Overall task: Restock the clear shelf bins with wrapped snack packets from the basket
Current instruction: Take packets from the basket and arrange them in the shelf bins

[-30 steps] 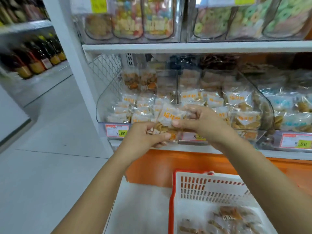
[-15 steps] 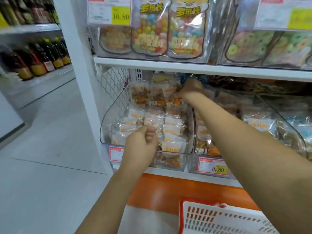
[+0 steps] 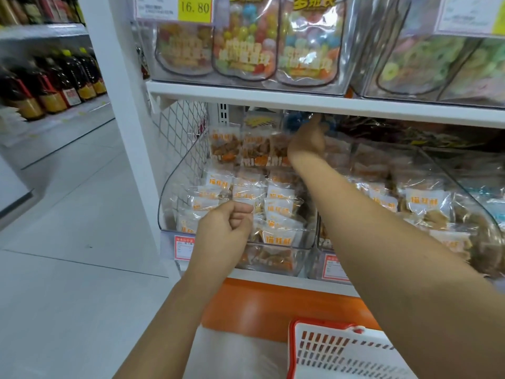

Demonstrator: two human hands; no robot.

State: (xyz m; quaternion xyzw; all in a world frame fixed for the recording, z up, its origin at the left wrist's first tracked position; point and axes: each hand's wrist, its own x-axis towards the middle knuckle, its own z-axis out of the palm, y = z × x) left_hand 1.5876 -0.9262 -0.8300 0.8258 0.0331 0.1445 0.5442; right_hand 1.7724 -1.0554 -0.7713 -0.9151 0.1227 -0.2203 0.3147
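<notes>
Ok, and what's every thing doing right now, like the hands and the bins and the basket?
left clear bin, nearly full of packets.
right clear bin, also holds packets.
snack packets, sealed, stacked in rows.
left hand, curled in a fist before the left clear bin, nothing seen in it.
right hand, at the back row; fingers hidden.
basket, low in view, inside out of sight.
candy pouches, upright, sealed, shelf above.
</notes>
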